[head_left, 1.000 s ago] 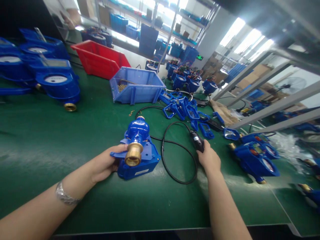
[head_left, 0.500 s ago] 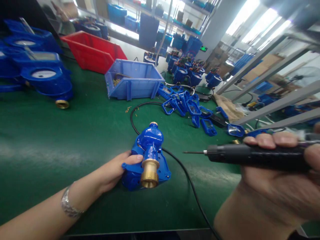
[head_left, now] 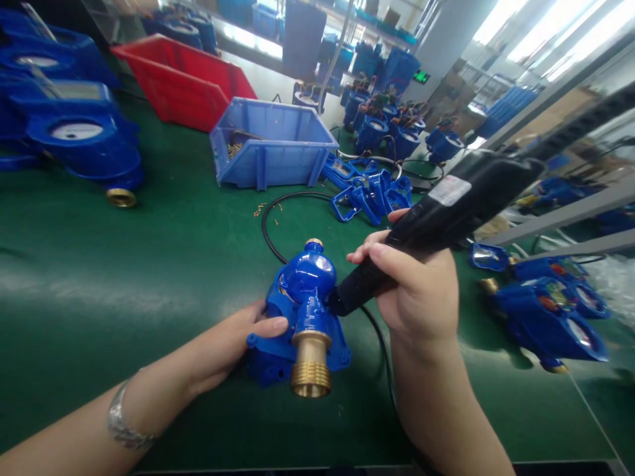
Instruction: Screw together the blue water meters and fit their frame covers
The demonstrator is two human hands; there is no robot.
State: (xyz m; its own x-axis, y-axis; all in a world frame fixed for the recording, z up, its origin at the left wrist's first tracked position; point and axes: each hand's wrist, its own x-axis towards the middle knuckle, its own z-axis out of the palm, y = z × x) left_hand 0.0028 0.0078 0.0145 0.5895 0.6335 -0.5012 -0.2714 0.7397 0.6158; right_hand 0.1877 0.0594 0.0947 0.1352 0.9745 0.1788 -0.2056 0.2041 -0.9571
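A blue water meter point(head_left: 302, 311) with brass threaded ends lies upside down on the green mat, its near brass fitting pointing toward me. My left hand point(head_left: 233, 344) grips its left side, thumb on top. My right hand point(head_left: 421, 291) is wrapped round a black electric screwdriver point(head_left: 436, 218). The tool slants down to the left and its tip rests against the meter's right side, just above the near fitting. A black cable point(head_left: 278, 221) loops on the mat behind the meter.
A light blue bin point(head_left: 270, 155) holding small brass screws stands behind, a red bin point(head_left: 183, 82) further left. More blue meters point(head_left: 79, 139) sit at far left and at right point(head_left: 550, 311). Loose blue lids point(head_left: 370, 192) are heaped mid-table. Shelving fills the background.
My right hand lifted the screwdriver off the mat, swung it across, and brought its tip down onto the meter. My left hand kept hold of the meter.
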